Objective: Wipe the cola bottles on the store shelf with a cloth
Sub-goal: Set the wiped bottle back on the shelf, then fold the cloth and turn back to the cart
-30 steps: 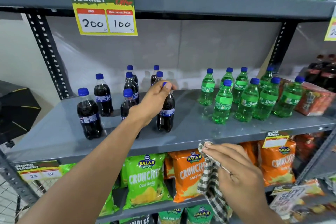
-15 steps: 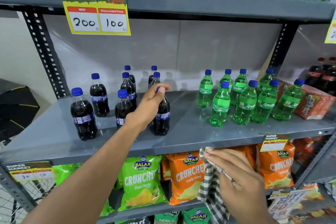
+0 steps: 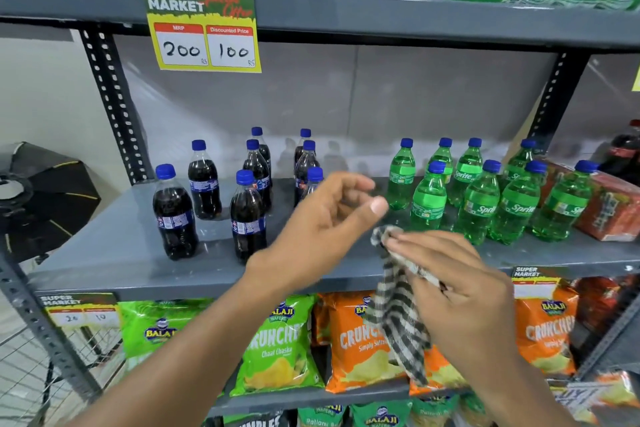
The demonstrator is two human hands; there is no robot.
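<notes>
Several dark cola bottles with blue caps stand on the left half of the grey shelf; two are at the front. Another cola bottle stands partly hidden behind my left hand. That hand hovers in front of it with fingers loosely apart, holding nothing. My right hand is at the shelf's front edge, just right of the left hand. It grips a black-and-white checked cloth, which hangs down below the shelf edge.
Green Sprite bottles fill the shelf's right half, with a red carton beyond them. Chip bags line the shelf below. A price sign hangs from the upper shelf. A black softbox stands at left.
My left hand has let go of the cola bottle's cap and pulled back toward me and to the right. My right hand has risen with the cloth to shelf level.
</notes>
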